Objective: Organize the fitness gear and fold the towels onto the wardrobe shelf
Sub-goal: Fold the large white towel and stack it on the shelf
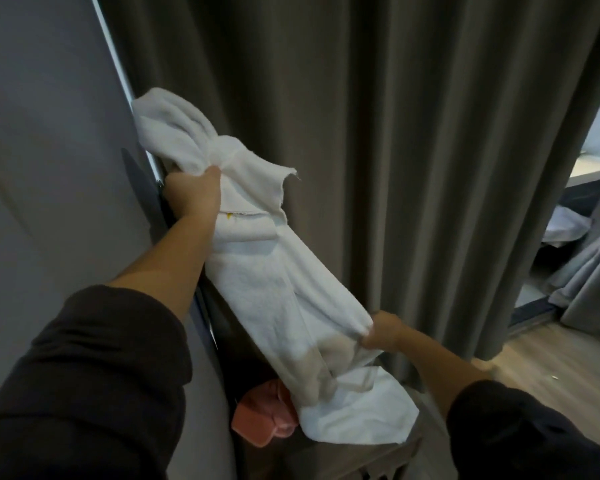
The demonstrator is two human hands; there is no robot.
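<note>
Head camera: you hold a white towel (pixel 257 289) stretched on a slant in front of a grey-brown curtain (pixel 413 133), its upper end up by the edge of a grey wardrobe door (pixel 49 150) and its lower end down at your right. Your left hand (pixel 194 192) is closed in a fist round the bunched upper part, and loose folds spill above the knuckles. Your right hand (pixel 383 336) has its fingers curled tight on a gathered fold near the lower part. Below that grip, the towel's tail drops onto a wooden surface (pixel 343 459) and lies just beside a crumpled pink cloth (pixel 260 415). Along a seam close to your left wrist sits a small yellow mark (pixel 228 216), too small to read as lettering. Dark sleeves (pixel 84 375) cover both your forearms partway. At far right, past the curtain's edge, pale fabric (pixel 568 271) hangs down to a wood-plank floor (pixel 551 368).
</note>
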